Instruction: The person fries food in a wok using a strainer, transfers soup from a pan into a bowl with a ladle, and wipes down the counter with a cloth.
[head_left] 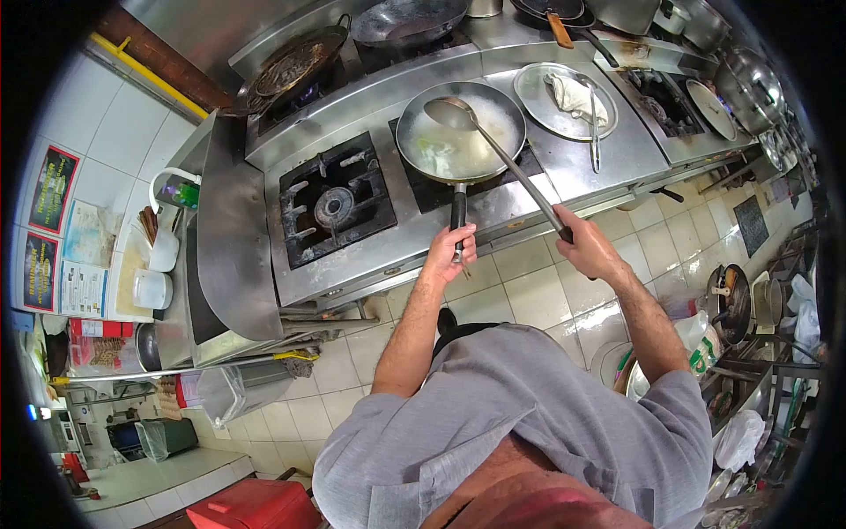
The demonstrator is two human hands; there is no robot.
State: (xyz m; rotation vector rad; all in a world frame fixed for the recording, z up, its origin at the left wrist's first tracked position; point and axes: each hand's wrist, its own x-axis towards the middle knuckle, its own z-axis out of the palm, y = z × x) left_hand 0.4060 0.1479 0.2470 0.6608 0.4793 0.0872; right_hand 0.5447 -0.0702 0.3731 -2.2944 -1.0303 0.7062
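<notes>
Fingers wrapped around its handle, the left hand (451, 250) held a pan (413, 115) of cloudy liquid (449, 152) just right of the bare burner (334, 208), while the right hand (590, 249) gripped a ladle (509, 162), apparently mid-stir, a step whose next move seemed to call for a steady pan.

From here I see a grey pan (476, 89) with a black handle (458, 212), milky-white liquid (467, 150), silver-grey ladle (509, 165), silvery worktop (564, 167) and cream floor tiles (538, 278).
</notes>
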